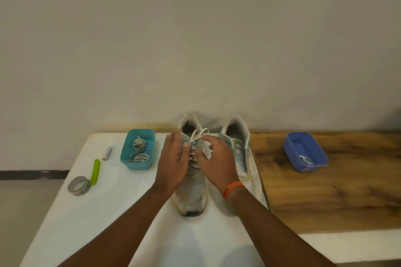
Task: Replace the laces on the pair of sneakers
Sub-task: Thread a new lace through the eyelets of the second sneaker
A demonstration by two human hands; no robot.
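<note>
Two worn white sneakers stand side by side on the white table, toes toward me. Both my hands are on the left sneaker [192,193]. My left hand [173,162] lies along its left side, thumb by the eyelets. My right hand [217,158] pinches the white lace [198,133] near the knot at the top of the tongue, loops sticking up. The right sneaker [237,136] stands untouched, partly behind my right wrist. A teal tub [138,165] left of the shoes holds bundled grey-white laces [138,149].
A blue tub [303,154] with a small white item sits on the wooden surface at the right. On the white table [86,223] to the left lie a battery [107,153], a green clip [95,171] and a roll of grey tape [78,185]. A wall stands close behind.
</note>
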